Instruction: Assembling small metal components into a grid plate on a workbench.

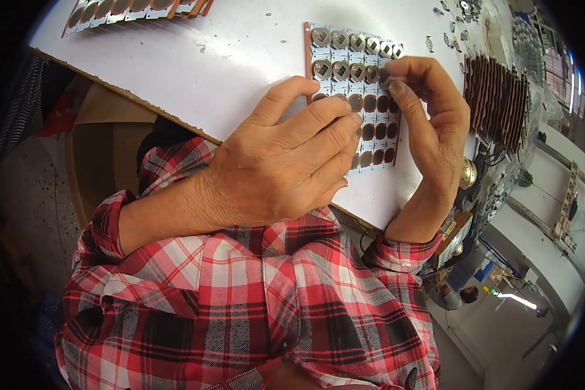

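A panel of small circuit boards (368, 117) lies on the white table under my hands. Round silver metal holders (340, 70) sit in its two far rows; nearer rows show bare dark discs. My right hand (432, 107) is at the panel's right edge, thumb and index finger pinched on a small grey metal piece (384, 78) at the second row. My left hand (292, 153) spans the panel's left part, fingers curled, the little finger at the left edge. Its fingertips meet over the middle rows; whatever they hold is hidden.
More board panels (120, 10) are stacked at the far left. Loose metal parts (429, 43) lie scattered at the far right, near a row of brown panels standing on edge (497, 104). A round brass-coloured object (468, 174) is beside my right wrist. Another person (452, 298) is in the background.
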Demonstrator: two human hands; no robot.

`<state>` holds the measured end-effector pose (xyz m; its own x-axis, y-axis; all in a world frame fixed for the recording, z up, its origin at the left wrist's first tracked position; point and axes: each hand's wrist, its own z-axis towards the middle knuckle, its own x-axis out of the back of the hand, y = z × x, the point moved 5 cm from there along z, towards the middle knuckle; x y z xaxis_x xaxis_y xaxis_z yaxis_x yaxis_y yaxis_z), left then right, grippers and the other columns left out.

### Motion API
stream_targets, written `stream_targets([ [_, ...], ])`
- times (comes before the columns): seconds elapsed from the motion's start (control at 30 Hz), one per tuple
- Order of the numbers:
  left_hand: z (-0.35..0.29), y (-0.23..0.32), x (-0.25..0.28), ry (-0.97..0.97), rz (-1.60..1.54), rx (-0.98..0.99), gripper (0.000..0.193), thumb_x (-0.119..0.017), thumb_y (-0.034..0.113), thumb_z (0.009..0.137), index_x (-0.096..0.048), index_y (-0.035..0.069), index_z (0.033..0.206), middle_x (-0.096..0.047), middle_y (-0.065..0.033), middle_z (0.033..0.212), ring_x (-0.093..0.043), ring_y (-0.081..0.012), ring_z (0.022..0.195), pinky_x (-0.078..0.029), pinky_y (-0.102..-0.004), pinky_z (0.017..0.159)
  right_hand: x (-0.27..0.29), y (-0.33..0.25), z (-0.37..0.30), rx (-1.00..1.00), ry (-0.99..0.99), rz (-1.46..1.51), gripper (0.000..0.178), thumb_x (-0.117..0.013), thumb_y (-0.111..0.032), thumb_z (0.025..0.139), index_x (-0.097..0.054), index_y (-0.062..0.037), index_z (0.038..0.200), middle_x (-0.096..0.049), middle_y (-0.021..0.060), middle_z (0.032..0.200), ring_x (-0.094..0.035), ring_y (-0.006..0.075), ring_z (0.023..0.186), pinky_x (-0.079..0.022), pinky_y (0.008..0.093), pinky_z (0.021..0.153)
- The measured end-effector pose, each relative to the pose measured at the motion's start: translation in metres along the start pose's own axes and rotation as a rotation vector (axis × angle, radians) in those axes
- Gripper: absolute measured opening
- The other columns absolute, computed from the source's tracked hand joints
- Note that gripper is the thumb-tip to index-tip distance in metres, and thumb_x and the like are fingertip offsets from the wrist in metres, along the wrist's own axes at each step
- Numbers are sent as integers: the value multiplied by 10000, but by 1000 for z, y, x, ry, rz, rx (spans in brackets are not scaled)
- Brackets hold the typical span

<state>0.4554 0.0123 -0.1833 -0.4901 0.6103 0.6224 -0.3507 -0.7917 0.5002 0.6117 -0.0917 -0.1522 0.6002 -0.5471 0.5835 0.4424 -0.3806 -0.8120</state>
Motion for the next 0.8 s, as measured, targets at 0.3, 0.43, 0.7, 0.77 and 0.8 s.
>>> stream_targets([
  [0.3, 2, 1, 2, -9, -18, -3, 484, -812, 251, 604, -761, 10, 1020, -723, -97, 1144, -671, -242, 1106, -503, -490, 997, -1, -2, 1, 2, 42, -73, 244, -653, 29, 947, -629, 3, 1189, -642, 18, 986, -612, 99, 929, -503, 247, 873],
  [0.43, 1, 1, 2, -14, -9, 2, 493, -814, 245, 595, -759, 11, 1026, -722, -98, 1148, -673, -246, 1102, -499, -484, 1002, -5, -5, 4, 141, 45, -174, 196, -650, 76, 910, -647, 12, 1095, -687, 50, 955, -625, 101, 801, -524, 242, 739],
  [0.7, 2, 0, 3, -5, -1, -3, 506, -821, 236, 578, -757, 16, 1029, -721, -91, 1147, -674, -247, 1099, -498, -480, 997, -1, 5, 4, 60, 197, -2, 226, -732, 74, 856, -679, 10, 1066, -710, 45, 926, -651, 90, 823, -538, 228, 756],
  [0.77, 1, 0, 2, -8, -7, 3, 506, -825, 230, 574, -756, 17, 1028, -720, -89, 1145, -675, -244, 1097, -498, -479, 995, -1, 8, 5, 68, 172, 6, 240, -741, 72, 850, -685, 9, 1075, -712, 45, 935, -655, 89, 830, -539, 225, 760],
  [0.8, 1, 0, 2, -8, -6, 2, 506, -825, 230, 574, -756, 17, 1028, -720, -89, 1145, -675, -244, 1097, -498, -479, 995, -1, 9, 6, 52, 169, 32, 245, -743, 67, 851, -690, 8, 1083, -713, 44, 939, -654, 90, 832, -539, 225, 764],
])
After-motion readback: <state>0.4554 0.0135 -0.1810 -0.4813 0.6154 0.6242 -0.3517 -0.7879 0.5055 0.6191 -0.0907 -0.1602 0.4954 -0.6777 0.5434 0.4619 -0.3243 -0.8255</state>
